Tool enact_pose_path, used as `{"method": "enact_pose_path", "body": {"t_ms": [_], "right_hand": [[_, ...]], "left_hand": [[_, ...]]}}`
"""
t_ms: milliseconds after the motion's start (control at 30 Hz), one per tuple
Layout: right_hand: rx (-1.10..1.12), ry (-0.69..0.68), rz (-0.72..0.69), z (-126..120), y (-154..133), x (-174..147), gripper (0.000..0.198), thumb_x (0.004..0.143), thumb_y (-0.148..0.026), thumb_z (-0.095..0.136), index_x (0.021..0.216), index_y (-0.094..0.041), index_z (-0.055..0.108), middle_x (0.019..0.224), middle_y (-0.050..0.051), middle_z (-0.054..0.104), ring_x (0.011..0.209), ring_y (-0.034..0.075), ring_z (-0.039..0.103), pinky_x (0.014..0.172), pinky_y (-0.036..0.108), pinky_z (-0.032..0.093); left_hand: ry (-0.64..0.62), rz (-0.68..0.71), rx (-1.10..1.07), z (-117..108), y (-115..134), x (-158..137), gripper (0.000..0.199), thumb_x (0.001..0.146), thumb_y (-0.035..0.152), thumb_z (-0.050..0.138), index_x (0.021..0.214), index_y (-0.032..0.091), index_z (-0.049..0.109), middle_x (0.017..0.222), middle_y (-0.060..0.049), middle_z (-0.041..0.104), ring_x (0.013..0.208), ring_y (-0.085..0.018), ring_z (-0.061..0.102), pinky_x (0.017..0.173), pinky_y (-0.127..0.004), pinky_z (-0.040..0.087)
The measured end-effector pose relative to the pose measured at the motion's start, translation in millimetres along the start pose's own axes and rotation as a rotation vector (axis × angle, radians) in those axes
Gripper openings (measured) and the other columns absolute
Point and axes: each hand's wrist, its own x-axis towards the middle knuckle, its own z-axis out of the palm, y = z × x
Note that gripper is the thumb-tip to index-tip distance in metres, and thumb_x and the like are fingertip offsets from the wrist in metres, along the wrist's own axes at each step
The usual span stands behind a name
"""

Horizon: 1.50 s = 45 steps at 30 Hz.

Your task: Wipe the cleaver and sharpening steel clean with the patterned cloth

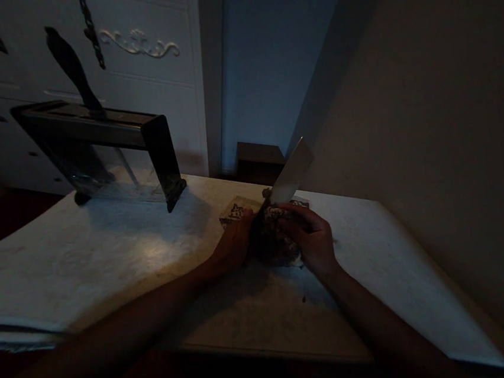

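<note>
A dark, crumbly lump (275,243) with paler patches lies on the pale tabletop, between my hands. My left hand (234,241) is closed at its left side, by the dark lower end of a knife, which it seems to grip. The knife's broad, cleaver-like blade (292,173) slants up to the right above the lump. The handle is mostly hidden by shadow and fingers. My right hand (314,239) is closed on the right side of the lump, with thumb and fingers curled against it. Behind the lump, a patterned block or box (237,209) shows beside my left fingertips.
A black-framed, clear-sided knife holder (121,127) stands at the left of the table (106,250), with a dark handle (70,64) rising from it. White cabinet doors (148,86) are behind. A wall (426,107) borders the right side. The light is dim.
</note>
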Motion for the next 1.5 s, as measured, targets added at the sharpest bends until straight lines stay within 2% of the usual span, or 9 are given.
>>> {"method": "enact_pose_path", "body": {"t_ms": [200,400,567,667,867,1000,1167,1400,1500], "right_hand": [[-0.174,-0.082,-0.152,5.5,-3.2,-4.8,0.02,0.081,-0.028,0.069,0.1,-0.028,0.074,0.101,0.0,0.074,0.093,0.019,0.068,0.085,0.033,0.055],[-0.289,-0.183,-0.319,-0.5,-3.1,-5.3,0.02,0.089,-0.022,0.061,0.106,-0.029,0.07,0.103,0.0,0.073,0.096,0.017,0.068,0.087,0.03,0.053],[-0.433,-0.357,-0.525,-9.1,-8.0,0.8,0.026,0.089,-0.016,0.057,0.112,-0.026,0.066,0.105,0.002,0.072,0.098,0.016,0.067,0.088,0.03,0.053],[-0.499,-0.401,-0.626,-12.4,-5.4,5.5,0.028,0.088,-0.013,0.055,0.113,-0.024,0.065,0.108,0.004,0.072,0.1,0.017,0.067,0.089,0.031,0.052],[-0.722,-0.57,-0.597,-9.7,7.0,4.9,0.027,0.081,-0.007,0.05,0.097,-0.016,0.069,0.088,0.009,0.072,0.083,0.021,0.065,0.076,0.035,0.052],[-0.652,-0.476,-0.53,-8.6,10.0,1.7,0.029,0.085,-0.012,0.052,0.107,-0.019,0.068,0.1,0.008,0.072,0.091,0.021,0.066,0.083,0.037,0.053],[-0.587,-0.402,-0.508,-9.5,6.9,-0.3,0.029,0.087,-0.016,0.052,0.111,-0.023,0.068,0.103,0.006,0.072,0.095,0.021,0.067,0.087,0.038,0.054],[-0.474,-0.152,-0.523,-6.3,-1.6,-6.4,0.027,0.09,-0.019,0.057,0.112,-0.029,0.068,0.107,0.002,0.072,0.1,0.019,0.067,0.09,0.038,0.054],[-0.419,-0.145,-0.556,-1.9,-1.9,-8.7,0.031,0.09,-0.017,0.059,0.117,-0.031,0.066,0.11,0.001,0.071,0.104,0.018,0.066,0.092,0.036,0.053]], "left_hand": [[0.021,0.06,0.144,2.7,4.5,-4.0,0.071,0.095,0.064,0.016,0.06,0.017,0.055,0.047,-0.004,0.052,0.047,-0.016,0.049,0.045,-0.028,0.031],[-0.015,0.157,0.225,1.1,9.8,-7.5,0.066,0.097,0.057,0.018,0.069,0.016,0.061,0.054,-0.003,0.057,0.063,-0.019,0.056,0.058,-0.028,0.038],[-0.025,0.141,0.222,-0.2,8.4,-7.2,0.066,0.097,0.058,0.019,0.068,0.016,0.061,0.055,-0.003,0.057,0.061,-0.018,0.055,0.058,-0.028,0.038],[-0.015,0.115,0.201,-0.4,7.1,-5.2,0.068,0.097,0.06,0.018,0.061,0.016,0.057,0.051,-0.003,0.055,0.056,-0.017,0.053,0.055,-0.028,0.036],[-0.008,0.069,0.173,-1.8,1.6,0.3,0.075,0.092,0.069,0.015,0.05,0.018,0.049,0.043,-0.003,0.048,0.043,-0.014,0.047,0.046,-0.027,0.033],[-0.028,-0.006,0.081,-3.4,-0.7,2.9,0.075,0.091,0.071,0.015,0.051,0.018,0.051,0.039,-0.002,0.044,0.034,-0.012,0.042,0.038,-0.026,0.029],[-0.031,-0.039,0.012,-4.9,1.7,4.3,0.074,0.09,0.071,0.017,0.05,0.018,0.049,0.038,-0.002,0.042,0.031,-0.012,0.04,0.034,-0.026,0.027],[-0.026,-0.038,0.021,-4.6,-2.6,4.8,0.075,0.089,0.073,0.02,0.048,0.018,0.048,0.038,-0.003,0.044,0.033,-0.012,0.041,0.04,-0.026,0.028],[-0.036,0.004,0.046,-2.9,-2.9,4.3,0.074,0.09,0.073,0.021,0.052,0.017,0.052,0.043,-0.004,0.048,0.04,-0.013,0.045,0.044,-0.026,0.03]]}}
